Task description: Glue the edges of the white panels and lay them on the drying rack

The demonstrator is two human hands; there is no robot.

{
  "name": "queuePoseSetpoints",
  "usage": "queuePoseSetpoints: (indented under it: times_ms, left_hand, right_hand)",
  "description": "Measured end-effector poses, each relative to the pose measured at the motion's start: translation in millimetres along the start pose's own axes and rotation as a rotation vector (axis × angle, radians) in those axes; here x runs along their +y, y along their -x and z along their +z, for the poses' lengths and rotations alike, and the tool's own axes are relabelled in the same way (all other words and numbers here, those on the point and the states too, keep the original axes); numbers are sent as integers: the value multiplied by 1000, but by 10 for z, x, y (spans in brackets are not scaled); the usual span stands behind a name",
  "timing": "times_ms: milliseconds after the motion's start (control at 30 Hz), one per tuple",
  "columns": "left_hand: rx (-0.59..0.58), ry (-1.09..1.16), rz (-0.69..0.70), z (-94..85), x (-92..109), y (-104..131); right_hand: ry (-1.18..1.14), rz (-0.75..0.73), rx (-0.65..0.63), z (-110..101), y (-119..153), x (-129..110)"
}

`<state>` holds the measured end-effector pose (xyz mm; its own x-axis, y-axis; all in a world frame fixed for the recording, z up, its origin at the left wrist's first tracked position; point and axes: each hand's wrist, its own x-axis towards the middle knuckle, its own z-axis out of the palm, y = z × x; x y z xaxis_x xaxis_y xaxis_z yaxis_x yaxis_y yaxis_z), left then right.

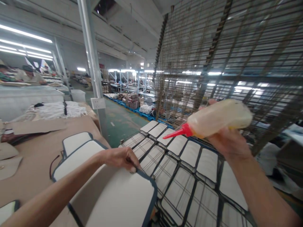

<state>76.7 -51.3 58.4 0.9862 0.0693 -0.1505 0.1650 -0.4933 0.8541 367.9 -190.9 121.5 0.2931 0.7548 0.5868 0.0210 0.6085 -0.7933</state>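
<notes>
Between the thumb and fingers of my left hand (pixel 121 160) is the dark-blue edge of a white, round-cornered panel (pixel 120 195), which tilts up in front of me. My right hand (pixel 228 142) is wrapped round a translucent squeeze bottle (pixel 220 118) with a red pointed nozzle (pixel 178 131). The bottle lies nearly level in the air, its nozzle aimed left and apart from the panel. Below it, several similar white panels (pixel 190 153) lie in rows on a wire rack. More blue-edged panels (pixel 80 154) rest on the table to the left.
A brown-covered table (pixel 85 125) spreads along the left, with a bundle of white strips (pixel 61 109) on it. A metal post (pixel 91 50) with a socket box stands beyond. Tilted wire racks (pixel 227 47) rise at the right. People sit working far left.
</notes>
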Motion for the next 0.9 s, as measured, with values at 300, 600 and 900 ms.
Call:
queuePoseSetpoints:
  times_ms: [300, 600, 900]
  left_hand:
    - [49, -1, 12, -93, 113, 217]
    - [0, 98, -58, -16, 383, 344]
    - [42, 137, -77, 77, 514, 482]
  right_hand:
    - [-133, 222, -31, 162, 121, 276]
    - [-263, 352, -239, 549, 182, 404]
    - [-320, 408, -261, 772, 124, 519]
